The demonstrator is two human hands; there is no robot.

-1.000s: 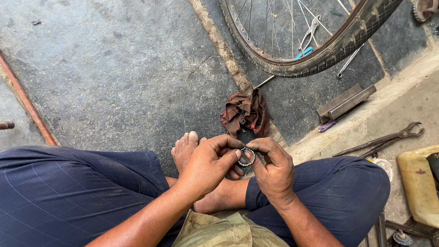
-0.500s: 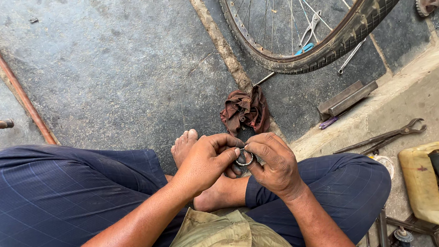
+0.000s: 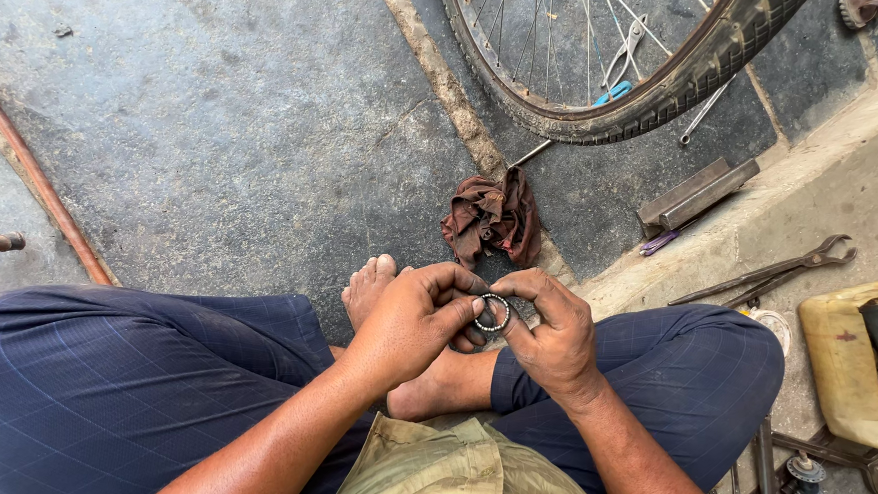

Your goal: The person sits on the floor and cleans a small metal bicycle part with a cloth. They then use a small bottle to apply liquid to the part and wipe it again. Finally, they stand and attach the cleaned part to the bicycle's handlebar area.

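Bearing ring [image 3: 493, 312], small and round with a row of metal balls, pinched between both hands just above the crossed legs, near the middle of the view.

Concrete floor [image 3: 233, 137], grey and worn, filling most of the scene. Bicycle wheel [image 3: 651, 95] with dusty tyre and thin spokes, standing at the top right. Dark blue trousers [image 3: 106, 395] on crossed legs, across the lower half, with a bare foot [image 3: 371, 286] showing just behind the hands. Rusty pipe [image 3: 35, 178] running diagonally along the left edge. Yellowed plastic container [image 3: 845, 356] at the lower right, cut open, with small items inside. Brown rag [image 3: 493, 219], crumpled, lying on the floor between the wheel and the hands. Metal bar [image 3: 697, 193] beside a raised concrete ledge. Pliers [image 3: 771, 270] lying on that ledge, near the right knee.

Left hand [image 3: 413, 319] curled, thumb and fingers [image 3: 462, 311] pressed on the left side of the ring. Right hand [image 3: 554, 331] opposite, fingertips closed on the ring's right side, both hands touching each other around it.
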